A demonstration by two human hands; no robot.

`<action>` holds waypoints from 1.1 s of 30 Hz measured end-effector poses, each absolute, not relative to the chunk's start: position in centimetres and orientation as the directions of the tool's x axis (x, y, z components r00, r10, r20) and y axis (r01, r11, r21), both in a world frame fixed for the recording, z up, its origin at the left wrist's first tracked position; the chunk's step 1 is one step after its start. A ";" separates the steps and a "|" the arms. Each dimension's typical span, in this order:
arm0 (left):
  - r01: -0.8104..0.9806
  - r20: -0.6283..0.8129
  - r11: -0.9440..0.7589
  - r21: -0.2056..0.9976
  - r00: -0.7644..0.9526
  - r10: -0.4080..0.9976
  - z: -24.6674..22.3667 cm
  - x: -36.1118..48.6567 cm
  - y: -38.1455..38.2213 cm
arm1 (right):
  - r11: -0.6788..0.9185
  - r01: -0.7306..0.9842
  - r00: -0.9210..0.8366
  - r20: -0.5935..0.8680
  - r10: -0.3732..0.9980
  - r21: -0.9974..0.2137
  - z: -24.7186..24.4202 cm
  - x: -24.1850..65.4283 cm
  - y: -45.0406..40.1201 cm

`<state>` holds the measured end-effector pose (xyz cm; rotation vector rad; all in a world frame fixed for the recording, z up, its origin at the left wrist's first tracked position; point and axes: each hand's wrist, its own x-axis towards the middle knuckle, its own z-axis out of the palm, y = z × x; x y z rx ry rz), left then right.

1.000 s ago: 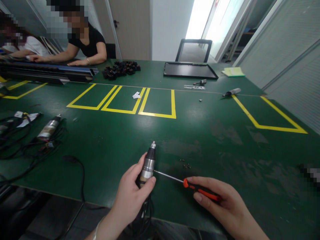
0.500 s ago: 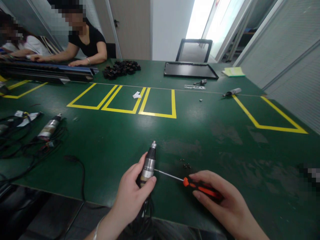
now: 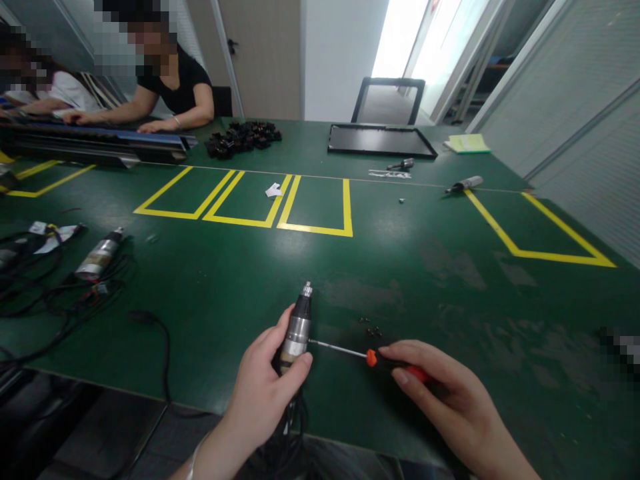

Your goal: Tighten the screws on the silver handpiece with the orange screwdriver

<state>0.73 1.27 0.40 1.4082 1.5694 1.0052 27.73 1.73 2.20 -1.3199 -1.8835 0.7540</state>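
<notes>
Wrapped in my left hand (image 3: pixel 273 377) is a cylindrical electric screwdriver (image 3: pixel 298 330), silver and black, its chuck end pointing away from me. Cables hang below it at the table's front edge. My right hand (image 3: pixel 440 383) is closed around the red and black handle of a hand screwdriver (image 3: pixel 345 351). Its thin shaft runs left, and the tip meets the side of the silver body; a small screw there is too tiny to make out. Several small screws (image 3: pixel 373 330) lie on the green table just beyond the hand screwdriver.
On the left lie another electric screwdriver (image 3: pixel 100 255) and tangled black cables (image 3: pixel 55 313). Farther back are a heap of black parts (image 3: pixel 245 139), a framed dark panel (image 3: pixel 383 141), and a grey tool (image 3: pixel 465 185). Two people sit at the far left by long dark strips (image 3: pixel 100 143).
The fingers of my right hand have shifted on the screwdriver handle, which looks turned about its axis. My left hand and the electric screwdriver stay nearly still.
</notes>
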 end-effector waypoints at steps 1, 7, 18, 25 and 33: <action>0.376 -0.045 0.071 0.924 -0.077 0.996 0.4 0.7 1.3 | 0.299 0.542 -0.215 0.214 0.953 -0.786 2.1 27.7 1.7; 0.384 -0.043 0.067 0.921 -0.072 0.997 0.5 0.8 1.3 | 0.315 0.526 -0.212 0.237 0.948 -0.790 2.0 27.8 1.6; 0.367 -0.048 0.069 0.928 -0.067 0.997 0.2 0.6 1.3 | 0.318 0.488 -0.295 0.190 0.936 -0.813 2.0 27.8 1.8; 0.365 -0.044 0.068 0.929 -0.074 0.996 0.1 0.7 1.4 | 0.348 0.492 -0.303 0.218 0.928 -0.798 2.1 27.7 2.0; 0.369 -0.053 0.073 0.927 -0.064 0.997 0.1 0.6 1.2 | 0.357 0.479 -0.318 0.221 0.922 -0.802 2.3 27.7 1.9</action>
